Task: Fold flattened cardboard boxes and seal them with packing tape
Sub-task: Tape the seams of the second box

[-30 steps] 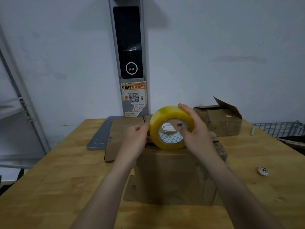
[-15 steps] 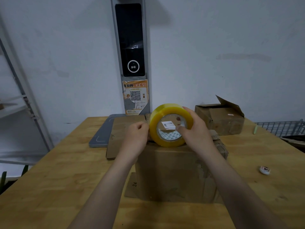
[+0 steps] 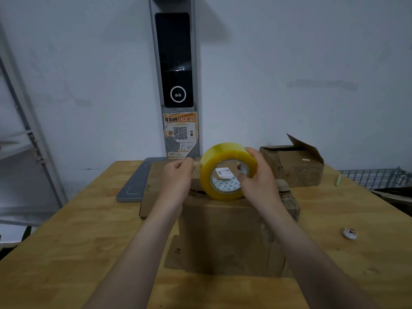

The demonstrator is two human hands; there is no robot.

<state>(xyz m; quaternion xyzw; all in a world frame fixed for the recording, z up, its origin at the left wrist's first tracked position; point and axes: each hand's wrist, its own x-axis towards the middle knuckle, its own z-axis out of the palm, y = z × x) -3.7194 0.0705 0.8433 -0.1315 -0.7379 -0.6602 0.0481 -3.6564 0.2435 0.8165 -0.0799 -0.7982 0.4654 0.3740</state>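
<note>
Tape roll [image 3: 207,173]: standing on edge atop the cardboard box [image 3: 223,233].
Right hand [image 3: 259,182]: gripping it, thumb inside the core.
Left hand [image 3: 177,179]: pinching the tape end [image 3: 196,165] just left of the roll.

The tape roll [image 3: 226,172] is glossy, translucent yellow plastic film wound on a cardboard core, with a white paper label inside it. The box [image 3: 225,233] under it is matt brown corrugated cardboard, scuffed, its right edge torn rough and showing the fluting. The surface [image 3: 78,253] is pale wood with visible grain and a smooth, faintly satin finish. The flat pad [image 3: 133,186] looks matt grey. The upright device [image 3: 176,59] has a glossy black panel, and the paper notice [image 3: 180,134] below it is creased and peeling. The wire rack [image 3: 374,177] is metal.
</note>
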